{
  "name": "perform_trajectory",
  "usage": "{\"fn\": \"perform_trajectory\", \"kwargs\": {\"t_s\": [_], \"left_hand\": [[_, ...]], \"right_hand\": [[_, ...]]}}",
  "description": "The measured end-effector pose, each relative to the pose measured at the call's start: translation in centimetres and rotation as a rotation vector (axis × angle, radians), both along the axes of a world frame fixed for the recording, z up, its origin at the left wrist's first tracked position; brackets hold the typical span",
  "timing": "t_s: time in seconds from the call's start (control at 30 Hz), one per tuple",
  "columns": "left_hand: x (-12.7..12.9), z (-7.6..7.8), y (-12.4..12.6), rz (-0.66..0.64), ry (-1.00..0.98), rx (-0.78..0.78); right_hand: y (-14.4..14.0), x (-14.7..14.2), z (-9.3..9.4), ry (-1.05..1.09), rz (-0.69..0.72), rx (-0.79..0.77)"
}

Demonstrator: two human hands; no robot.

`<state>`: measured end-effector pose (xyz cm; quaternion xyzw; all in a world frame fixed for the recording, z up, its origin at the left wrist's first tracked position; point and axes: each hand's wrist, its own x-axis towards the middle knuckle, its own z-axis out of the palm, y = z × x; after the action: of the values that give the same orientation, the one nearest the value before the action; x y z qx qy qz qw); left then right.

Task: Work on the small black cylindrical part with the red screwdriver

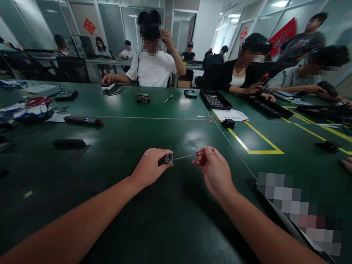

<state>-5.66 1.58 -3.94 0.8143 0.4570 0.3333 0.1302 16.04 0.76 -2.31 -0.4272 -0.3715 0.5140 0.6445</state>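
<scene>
Left hand (149, 167) is curled shut around a small dark cylinder (166, 159); its round silvery end face pokes out past the fingers, toward the right hand (214, 169). Right fingertips are pinched together on a small red-handled screwdriver (201, 154), whose thin metal shaft bridges the gap between the hands and meets the cylinder's end. Both hover above the green table (168, 214).

An office-like assembly workroom is showing here: people are sitting along the far side of a long dark-green work table (98, 166) marked with yellow tape lines (257, 142), black component trays (215, 99) are lying nearby, and glass partition walls (51, 8) are standing behind.
</scene>
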Motion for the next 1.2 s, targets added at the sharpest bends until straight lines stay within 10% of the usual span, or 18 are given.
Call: {"fn": "perform_trajectory", "kwargs": {"t_s": [1.2], "left_hand": [[0.4,-0.3,-0.4,-0.013,-0.096,-0.005]], "right_hand": [[-3.5,-0.7,1.5,-0.751,-0.057,0.379]]}}
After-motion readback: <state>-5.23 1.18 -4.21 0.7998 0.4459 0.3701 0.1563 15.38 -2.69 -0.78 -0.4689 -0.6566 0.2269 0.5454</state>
